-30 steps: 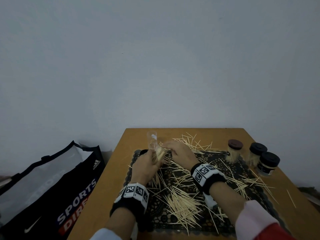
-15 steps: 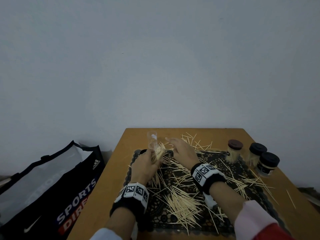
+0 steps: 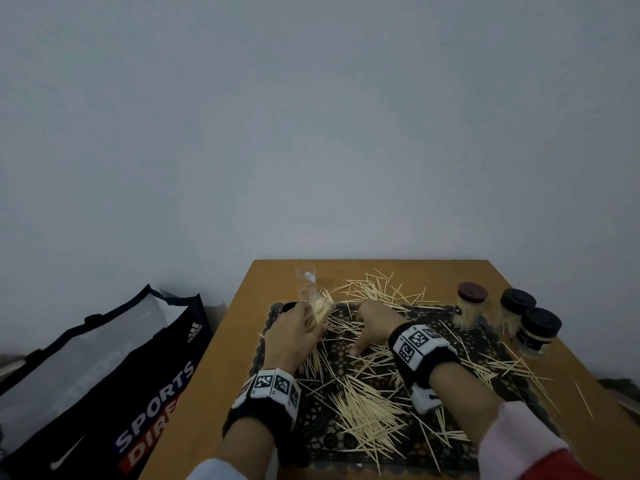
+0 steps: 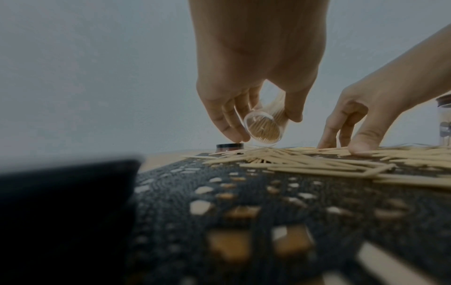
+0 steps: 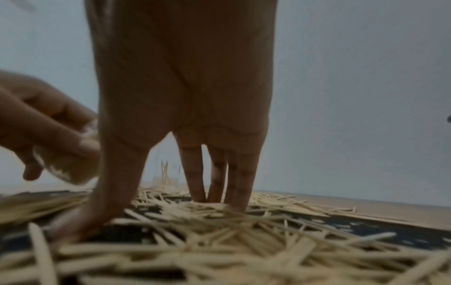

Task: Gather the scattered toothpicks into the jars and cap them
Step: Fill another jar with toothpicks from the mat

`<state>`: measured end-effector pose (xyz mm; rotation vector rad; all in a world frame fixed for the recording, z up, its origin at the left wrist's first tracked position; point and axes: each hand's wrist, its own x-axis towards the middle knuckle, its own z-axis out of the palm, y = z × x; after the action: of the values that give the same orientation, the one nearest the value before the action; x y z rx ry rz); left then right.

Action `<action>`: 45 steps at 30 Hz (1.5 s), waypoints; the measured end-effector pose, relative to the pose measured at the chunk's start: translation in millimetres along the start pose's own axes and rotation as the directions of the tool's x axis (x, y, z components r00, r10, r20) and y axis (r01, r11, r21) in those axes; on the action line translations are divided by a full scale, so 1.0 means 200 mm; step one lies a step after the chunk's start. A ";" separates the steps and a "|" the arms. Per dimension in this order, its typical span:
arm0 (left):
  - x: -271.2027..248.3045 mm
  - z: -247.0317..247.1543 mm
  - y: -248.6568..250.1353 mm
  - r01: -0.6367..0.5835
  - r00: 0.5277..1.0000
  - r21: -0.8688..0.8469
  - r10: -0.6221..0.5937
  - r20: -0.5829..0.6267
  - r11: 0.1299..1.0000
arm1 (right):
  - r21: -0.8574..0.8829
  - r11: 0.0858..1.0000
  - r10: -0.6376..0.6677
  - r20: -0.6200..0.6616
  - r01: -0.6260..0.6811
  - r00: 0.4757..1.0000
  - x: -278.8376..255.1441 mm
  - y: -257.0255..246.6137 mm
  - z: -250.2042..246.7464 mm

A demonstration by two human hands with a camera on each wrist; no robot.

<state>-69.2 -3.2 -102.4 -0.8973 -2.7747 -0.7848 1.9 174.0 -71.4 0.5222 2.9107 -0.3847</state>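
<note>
My left hand [image 3: 298, 329] grips a clear jar [image 4: 262, 129], tilted and partly filled with toothpicks, just above the mat's far left corner. Behind it a second clear jar [image 3: 306, 284] stands upright with only a few picks inside. A black cap [image 4: 230, 147] lies flat on the table by my left fingertips. My right hand [image 3: 370, 325] is open, fingers and thumb pointing down and touching the scattered toothpicks [image 5: 219, 231] just right of the held jar. A thick pile of toothpicks [image 3: 367, 410] lies nearer me on the mat.
A black lace mat [image 3: 485, 344] covers most of the wooden table [image 3: 221, 375]. Three capped jars stand at the right: one with a brown cap [image 3: 469, 306], two with black caps [image 3: 516, 310] [image 3: 536, 332]. A sports bag [image 3: 104, 375] sits on the floor at left.
My right hand has left the mouth of the held jar and dropped onto the toothpicks on the mat, fingers spread. The left hand and its jar have barely moved.
</note>
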 end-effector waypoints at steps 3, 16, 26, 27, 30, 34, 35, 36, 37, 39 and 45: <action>0.00 0.00 0.00 -0.004 1.000 -0.003 0.004 0.005 1.000 | 0.016 1.000 0.003 0.039 -0.004 0.999 -0.02 0.01 -0.03; 0.00 -0.01 0.00 -0.018 1.000 -0.002 0.018 0.024 1.000 | -0.101 0.987 -0.133 -0.084 0.125 0.988 -0.10 0.08 -0.05; -0.01 -0.01 0.01 -0.040 0.999 -0.006 0.040 0.031 0.999 | -0.223 0.958 -0.210 -0.125 0.179 0.970 -0.10 0.07 -0.03; -0.01 -0.01 0.01 -0.041 0.999 -0.003 0.041 0.032 0.999 | -0.215 0.961 -0.207 -0.132 0.176 0.969 -0.10 0.07 -0.03; -0.01 -0.02 0.02 -0.041 0.998 0.009 0.040 0.037 0.999 | -0.153 0.975 -0.183 -0.154 0.159 0.971 -0.09 0.09 -0.03; -0.01 -0.02 0.02 -0.046 0.998 0.017 0.045 0.037 0.999 | -0.013 0.992 -0.129 -0.192 0.129 0.973 -0.08 0.12 -0.07; -0.01 -0.02 0.02 -0.047 0.998 0.019 0.046 0.038 0.999 | 0.001 0.991 -0.129 -0.199 0.131 0.972 -0.08 0.12 -0.09; -0.01 -0.02 0.02 -0.049 0.998 0.019 0.048 0.040 0.999 | 0.008 0.990 -0.135 -0.206 0.140 0.969 -0.08 0.12 -0.11; -0.01 -0.02 0.02 -0.049 0.998 0.019 0.049 0.045 0.999 | 0.023 0.989 -0.141 -0.213 0.149 0.967 -0.08 0.12 -0.13; -0.01 -0.02 0.02 -0.049 0.998 0.017 0.048 0.052 0.999 | 0.072 0.981 -0.162 -0.218 0.181 0.963 -0.08 0.11 -0.15; -0.01 -0.02 0.04 -0.073 0.994 0.008 0.072 0.083 0.997 | 0.213 0.931 -0.258 -0.191 0.297 0.947 -0.07 0.07 -0.17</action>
<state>-63.1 -1.7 -96.8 -1.0448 -2.7958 -0.7371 15.6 191.2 -39.9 0.1705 3.1209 -0.7748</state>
